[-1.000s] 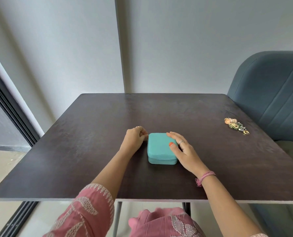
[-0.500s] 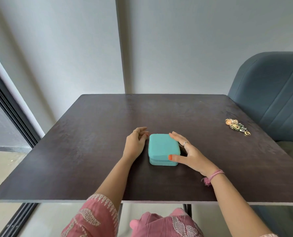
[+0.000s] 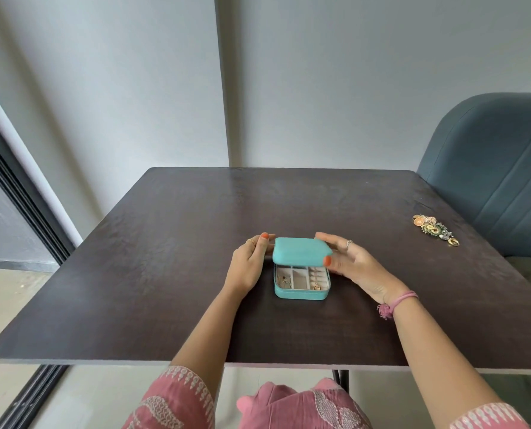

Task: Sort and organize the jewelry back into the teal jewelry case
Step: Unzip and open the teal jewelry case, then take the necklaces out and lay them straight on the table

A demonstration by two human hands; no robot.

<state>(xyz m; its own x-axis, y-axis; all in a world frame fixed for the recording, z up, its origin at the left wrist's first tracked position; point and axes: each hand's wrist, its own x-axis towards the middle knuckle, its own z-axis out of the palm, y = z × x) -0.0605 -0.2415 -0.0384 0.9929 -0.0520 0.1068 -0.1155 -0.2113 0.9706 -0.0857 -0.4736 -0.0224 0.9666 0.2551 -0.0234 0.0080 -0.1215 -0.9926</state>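
Both hands pinch the raised lid of the small teal square fabric jewelry case (image 3: 301, 292), left hand (image 3: 251, 261) and right hand (image 3: 347, 261) at opposite sides; loose heap of gilt jewelry (image 3: 434, 229) lies well right of the grip, nearer the right hand

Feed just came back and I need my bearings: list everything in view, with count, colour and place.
teal jewelry case: one, teal, table centre, tray showing cream compartments with a few gold pieces
lid: one, teal, partly raised over the case
loose jewelry: one small heap, gold, orange and green, far right of table
table: one, dark brown
chair: one, blue-grey, right of table
wristband: one, pink, right wrist
left hand: holds the lid's left edge
right hand: holds the lid's right edge
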